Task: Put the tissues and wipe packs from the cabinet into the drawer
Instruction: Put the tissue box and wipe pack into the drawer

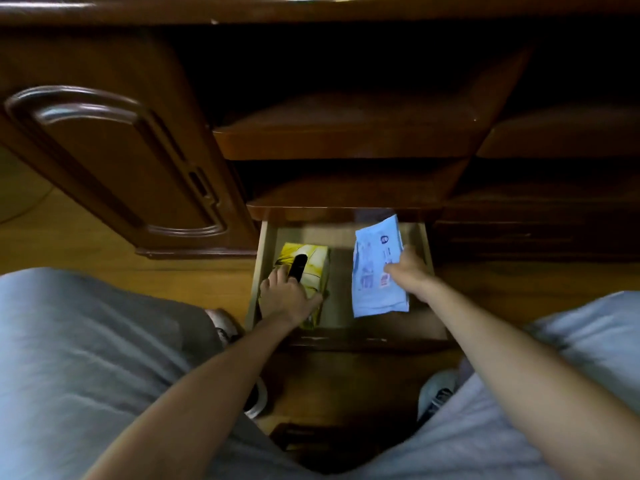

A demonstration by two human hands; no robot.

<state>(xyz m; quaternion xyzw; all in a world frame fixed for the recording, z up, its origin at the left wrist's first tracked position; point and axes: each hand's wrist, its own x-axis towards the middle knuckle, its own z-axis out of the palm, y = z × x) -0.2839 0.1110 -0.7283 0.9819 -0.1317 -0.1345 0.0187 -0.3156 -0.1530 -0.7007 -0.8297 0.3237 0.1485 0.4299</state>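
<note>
my left hand (287,299) grips the yellow tissue box (310,271), which sits at the left side of the drawer (427,244). my right hand (407,271) pinches the blue wipe pack (374,271) over the drawer's right side. the pack is limp and tilted, so i reckon it could catch the drawer's right wall or flop across the box if let go early. the open cabinet door (114,157) hangs left of the drawer, and the shelves (346,140) above it look dark and bare.
</note>
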